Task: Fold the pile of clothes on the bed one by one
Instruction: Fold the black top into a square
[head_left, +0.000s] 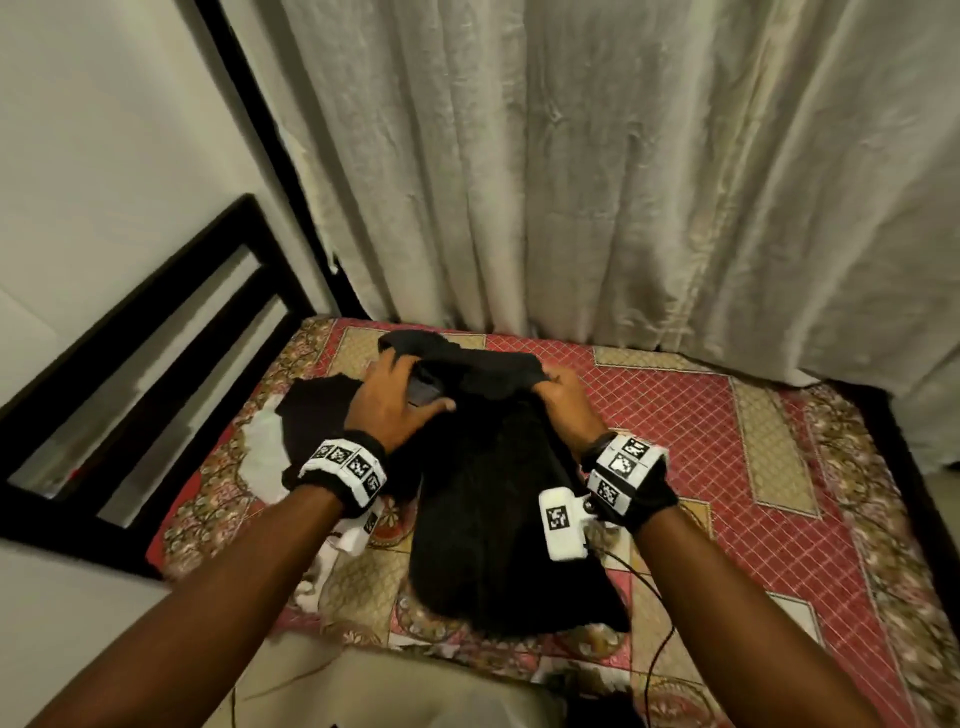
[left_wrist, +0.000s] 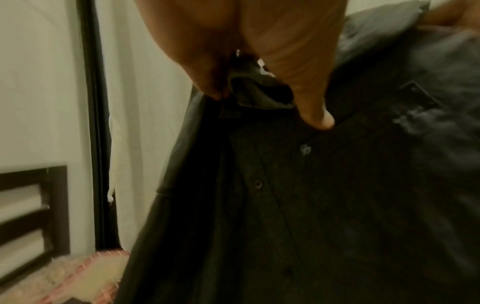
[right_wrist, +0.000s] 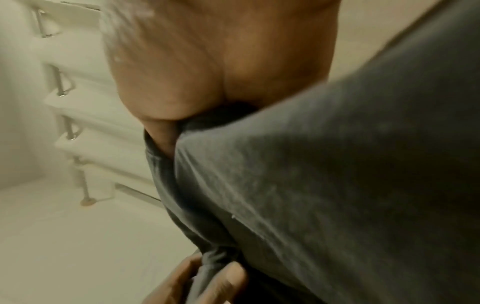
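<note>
A black button-up shirt (head_left: 488, 499) hangs from both hands over the bed, its lower part lying on the red patterned bedspread (head_left: 701, 431). My left hand (head_left: 400, 400) grips its top edge near the collar; in the left wrist view the fingers (left_wrist: 314, 117) pinch the dark collar above the shirt (left_wrist: 298, 205) and its buttons. My right hand (head_left: 558, 397) grips the other shoulder, and the right wrist view shows the grey-black fabric (right_wrist: 324, 185) bunched in the palm. Another black garment (head_left: 317, 415) and a white one (head_left: 265, 457) lie at the left under my left wrist.
A pale curtain (head_left: 597, 182) hangs behind the bed. A black slatted headboard (head_left: 156, 364) and white wall stand at the left. A thin black cable (head_left: 654, 649) runs from my right wrist down over the bed's near edge.
</note>
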